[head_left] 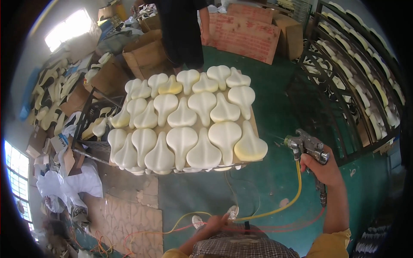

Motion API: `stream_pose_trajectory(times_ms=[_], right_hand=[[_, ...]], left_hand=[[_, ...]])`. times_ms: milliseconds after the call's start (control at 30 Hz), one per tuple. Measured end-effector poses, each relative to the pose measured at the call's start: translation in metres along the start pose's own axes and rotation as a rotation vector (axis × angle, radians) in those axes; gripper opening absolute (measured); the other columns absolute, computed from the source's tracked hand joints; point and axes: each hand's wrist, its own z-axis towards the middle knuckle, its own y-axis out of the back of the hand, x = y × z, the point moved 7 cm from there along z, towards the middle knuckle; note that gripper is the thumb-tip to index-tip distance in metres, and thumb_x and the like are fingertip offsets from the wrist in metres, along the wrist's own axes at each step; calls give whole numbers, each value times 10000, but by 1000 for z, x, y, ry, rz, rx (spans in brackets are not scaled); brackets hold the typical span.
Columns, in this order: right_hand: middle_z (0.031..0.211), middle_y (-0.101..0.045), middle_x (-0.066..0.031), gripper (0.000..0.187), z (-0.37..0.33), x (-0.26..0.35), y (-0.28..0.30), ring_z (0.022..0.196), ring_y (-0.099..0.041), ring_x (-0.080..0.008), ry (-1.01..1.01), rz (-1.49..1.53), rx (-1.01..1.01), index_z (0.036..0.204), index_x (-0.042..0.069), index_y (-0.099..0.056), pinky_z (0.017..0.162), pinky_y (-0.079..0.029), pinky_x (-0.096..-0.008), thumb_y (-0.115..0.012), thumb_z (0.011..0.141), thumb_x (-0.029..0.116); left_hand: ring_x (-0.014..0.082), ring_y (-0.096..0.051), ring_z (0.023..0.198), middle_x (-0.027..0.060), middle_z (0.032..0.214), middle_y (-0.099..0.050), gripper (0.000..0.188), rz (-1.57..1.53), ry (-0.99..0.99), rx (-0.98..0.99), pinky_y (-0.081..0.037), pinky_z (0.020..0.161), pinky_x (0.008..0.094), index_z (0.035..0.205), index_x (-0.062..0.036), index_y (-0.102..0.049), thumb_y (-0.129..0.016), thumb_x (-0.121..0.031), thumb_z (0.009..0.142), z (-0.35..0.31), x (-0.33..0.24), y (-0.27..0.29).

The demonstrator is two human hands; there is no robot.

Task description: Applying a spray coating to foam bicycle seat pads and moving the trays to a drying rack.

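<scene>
My right hand (323,165) is wrapped round a metal spray gun (306,144), raised to the right of the table. Its nozzle points left toward the bicycle saddle pads, and a faint mist shows before it. A yellow hose (297,189) and a red hose (301,225) run from the gun across my waist. Low in front of my body, my left hand (216,222) is closed round the hoses; its fingers show only in part. Cream foam saddle pads (204,148) lie in rows, wide and narrow ends alternating, on a board-topped stand (254,124). A few look yellower.
Another person (183,34) stands behind the stand. At right is a dark metal rack (320,32) loaded with pads. Cardboard boxes (144,53) and heaped foam pieces (56,88) fill the left. Flattened cardboard (124,219) and loose hose cover the floor at lower left.
</scene>
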Motion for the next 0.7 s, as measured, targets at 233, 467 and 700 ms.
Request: stream_pose_trajectory(times_ms=[233, 467, 700], right_hand=[[784, -574, -20, 350, 1, -2, 35, 612, -531, -68, 57, 2, 10, 1184, 6, -522, 566, -474, -237, -576, 840, 45], [815, -599, -17, 427, -4, -10, 50, 610, -541, -70, 65, 19, -76, 1227, 36, -510, 558, -476, -241, -629, 819, 76], [771, -594, -12, 380, -13, -18, 65, 585, -536, -68, -5, -103, -65, 1183, 30, -530, 544, -462, -238, -624, 820, 92]], left_hand=[[346, -619, 791, 233, 786, -639, 556, 29, -121, 105, -459, 740, 402, 920, 26, -651, -418, -478, 924, -9, -83, -9], [363, -618, 864, 167, 871, -658, 524, 251, -174, 268, -470, 771, 406, 945, -79, -671, -418, -536, 901, -9, -110, -25], [362, -613, 903, 186, 894, -654, 466, 318, -174, 312, -473, 792, 394, 993, -79, -659, -451, -488, 909, -22, -121, -25]])
